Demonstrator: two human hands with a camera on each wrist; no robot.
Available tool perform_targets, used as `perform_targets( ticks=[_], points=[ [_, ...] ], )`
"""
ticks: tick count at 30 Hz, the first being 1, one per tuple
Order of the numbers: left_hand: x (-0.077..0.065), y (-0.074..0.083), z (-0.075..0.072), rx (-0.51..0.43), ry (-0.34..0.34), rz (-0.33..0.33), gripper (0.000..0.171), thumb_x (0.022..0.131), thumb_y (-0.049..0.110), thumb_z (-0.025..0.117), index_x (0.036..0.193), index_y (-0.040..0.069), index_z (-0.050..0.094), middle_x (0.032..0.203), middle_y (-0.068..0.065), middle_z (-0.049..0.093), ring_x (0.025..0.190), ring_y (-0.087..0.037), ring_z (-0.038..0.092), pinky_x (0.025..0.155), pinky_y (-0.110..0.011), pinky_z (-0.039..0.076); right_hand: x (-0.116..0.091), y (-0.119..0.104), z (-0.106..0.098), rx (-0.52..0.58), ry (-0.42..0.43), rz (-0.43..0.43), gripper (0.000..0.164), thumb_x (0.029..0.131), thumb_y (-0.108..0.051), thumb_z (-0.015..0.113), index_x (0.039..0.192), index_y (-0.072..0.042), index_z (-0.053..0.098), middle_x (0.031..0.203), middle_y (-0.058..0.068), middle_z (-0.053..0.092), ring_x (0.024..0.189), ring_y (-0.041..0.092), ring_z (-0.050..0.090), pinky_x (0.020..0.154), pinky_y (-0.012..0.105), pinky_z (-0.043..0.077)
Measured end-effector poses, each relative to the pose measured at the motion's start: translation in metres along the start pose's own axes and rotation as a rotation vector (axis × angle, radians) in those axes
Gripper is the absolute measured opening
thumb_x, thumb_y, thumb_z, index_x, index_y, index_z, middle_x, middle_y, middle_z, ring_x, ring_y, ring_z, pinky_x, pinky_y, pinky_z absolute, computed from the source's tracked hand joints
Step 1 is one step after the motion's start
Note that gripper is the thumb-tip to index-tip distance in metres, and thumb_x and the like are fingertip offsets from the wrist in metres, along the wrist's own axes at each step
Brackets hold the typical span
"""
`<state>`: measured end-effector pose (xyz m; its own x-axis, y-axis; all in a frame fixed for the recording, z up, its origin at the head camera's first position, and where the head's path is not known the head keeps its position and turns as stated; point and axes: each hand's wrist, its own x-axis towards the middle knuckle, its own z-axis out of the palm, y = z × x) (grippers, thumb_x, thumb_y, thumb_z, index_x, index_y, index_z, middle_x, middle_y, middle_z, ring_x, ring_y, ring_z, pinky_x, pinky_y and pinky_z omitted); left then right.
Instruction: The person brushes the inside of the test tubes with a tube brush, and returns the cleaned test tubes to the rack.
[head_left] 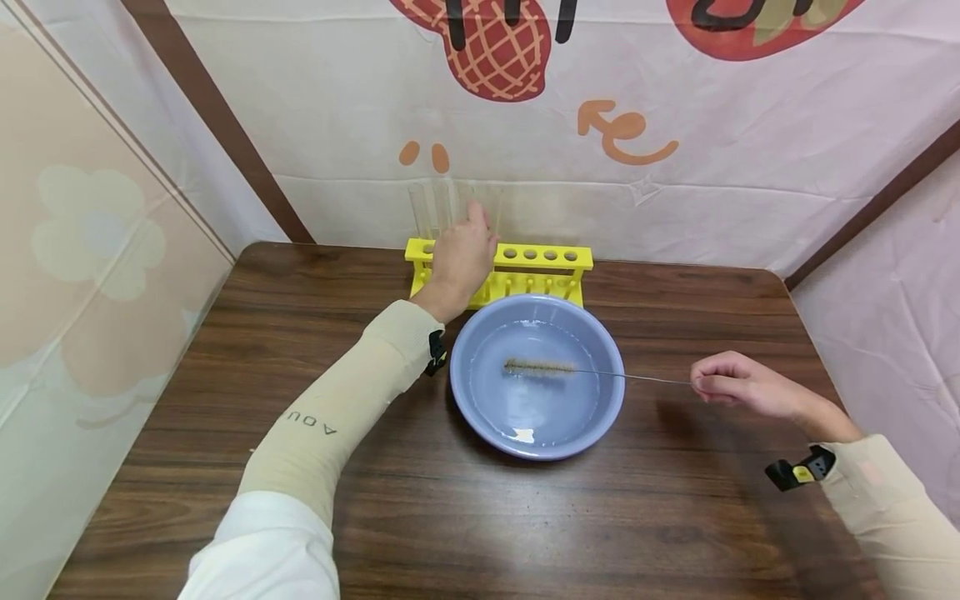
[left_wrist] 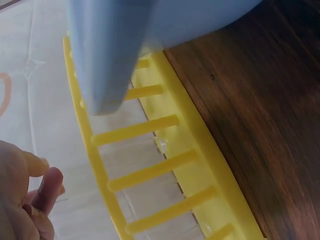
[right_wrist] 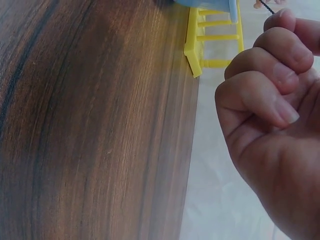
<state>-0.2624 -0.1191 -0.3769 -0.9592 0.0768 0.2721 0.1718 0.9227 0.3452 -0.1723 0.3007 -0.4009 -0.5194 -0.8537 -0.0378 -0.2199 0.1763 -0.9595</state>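
Observation:
My left hand is at a yellow test tube rack, its fingers curled at the upper part of a clear test tube; the glass is hard to make out between them. Other clear test tubes stand in the rack's left part, beside this hand. On the right, my right hand pinches the thin wire handle of a test tube brush. The brush lies level, its bristles over the water in a blue basin. In the right wrist view, the fingers are curled in.
The basin stands directly in front of the rack on a dark wooden table. A printed cloth hangs close behind the rack. In the left wrist view, the basin's rim covers part of the rack.

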Motion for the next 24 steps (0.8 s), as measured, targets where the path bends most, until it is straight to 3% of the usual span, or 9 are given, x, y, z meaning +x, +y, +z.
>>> perform_targets(
  ticks=[6,15,24],
  points=[
    [0.0003,0.0026,0.0027,0.060,-0.023,-0.024,0.033,0.107,0.027,0.055,0.120,-0.001,0.042,0.069,-0.011,0.063,0.060,-0.027,0.068,0.051,-0.035,0.053,0.0025,-0.0033,-0.0001,-0.001,0.007,-0.002,0.030,0.101,0.015,0.036,0.082,-0.001,0.054,0.068,0.014,0.037,0.052,0.029,0.029,0.043,0.036,0.029],
    [-0.0021,0.0050,0.0037,0.083,-0.035,-0.035,0.030,0.107,0.029,0.053,0.116,0.002,0.044,0.064,-0.008,0.057,0.055,-0.023,0.062,0.047,-0.033,0.049,0.0024,-0.0046,0.0025,-0.004,0.041,-0.006,0.032,0.102,0.013,0.035,0.081,-0.003,0.053,0.064,0.012,0.034,0.051,0.028,0.028,0.043,0.037,0.027],
    [-0.0050,0.0041,0.0028,0.100,-0.017,0.004,0.028,0.107,0.030,0.052,0.111,0.003,0.047,0.065,-0.008,0.058,0.057,-0.025,0.063,0.049,-0.035,0.050,-0.0005,-0.0066,0.0070,-0.151,0.136,0.061,0.034,0.105,0.006,0.041,0.081,-0.013,0.057,0.062,0.008,0.037,0.051,0.023,0.035,0.047,0.033,0.034]
  ],
)
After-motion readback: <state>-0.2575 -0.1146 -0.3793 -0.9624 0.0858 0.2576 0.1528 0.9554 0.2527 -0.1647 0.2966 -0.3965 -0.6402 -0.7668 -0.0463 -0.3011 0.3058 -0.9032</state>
